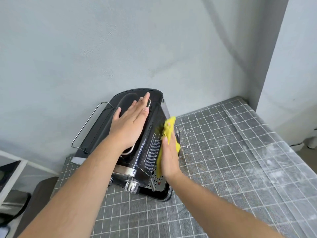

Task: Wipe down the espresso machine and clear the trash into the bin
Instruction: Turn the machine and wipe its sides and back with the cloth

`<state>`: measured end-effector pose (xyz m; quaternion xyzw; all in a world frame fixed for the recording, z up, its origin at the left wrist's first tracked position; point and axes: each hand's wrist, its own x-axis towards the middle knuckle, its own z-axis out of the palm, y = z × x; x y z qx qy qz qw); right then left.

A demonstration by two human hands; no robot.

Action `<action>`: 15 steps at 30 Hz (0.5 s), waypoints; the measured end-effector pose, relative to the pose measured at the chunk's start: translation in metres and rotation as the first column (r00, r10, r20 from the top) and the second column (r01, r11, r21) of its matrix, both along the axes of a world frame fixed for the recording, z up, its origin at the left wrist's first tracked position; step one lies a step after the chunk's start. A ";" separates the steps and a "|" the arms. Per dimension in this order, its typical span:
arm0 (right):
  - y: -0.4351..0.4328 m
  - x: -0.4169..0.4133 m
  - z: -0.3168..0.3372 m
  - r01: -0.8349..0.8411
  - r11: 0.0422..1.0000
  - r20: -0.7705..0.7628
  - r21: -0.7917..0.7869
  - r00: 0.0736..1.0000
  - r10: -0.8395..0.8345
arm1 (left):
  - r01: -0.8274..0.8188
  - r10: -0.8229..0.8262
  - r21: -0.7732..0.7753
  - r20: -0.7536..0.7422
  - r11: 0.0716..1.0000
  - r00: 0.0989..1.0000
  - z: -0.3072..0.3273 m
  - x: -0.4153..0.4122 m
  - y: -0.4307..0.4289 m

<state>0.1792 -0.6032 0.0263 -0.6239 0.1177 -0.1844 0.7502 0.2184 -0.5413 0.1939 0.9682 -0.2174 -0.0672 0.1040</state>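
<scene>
A black espresso machine with chrome trim stands on a table against the wall. My left hand lies flat on its top, fingers straight and pointing toward the wall. My right hand presses a yellow cloth against the machine's right side panel with straight fingers. The cloth sticks out above and below the palm. No trash and no bin can be made out.
The table wears a grey checked cloth under a clear plastic sheet, with white specks on it. A pale wall rises right behind the machine. A white shelf frame and dark objects sit at the lower left.
</scene>
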 end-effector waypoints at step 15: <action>-0.001 0.014 -0.055 -0.040 0.966 -0.308 0.256 0.944 0.121 | 0.006 -0.006 -0.006 0.006 1.000 1.000 -0.004 0.004 0.002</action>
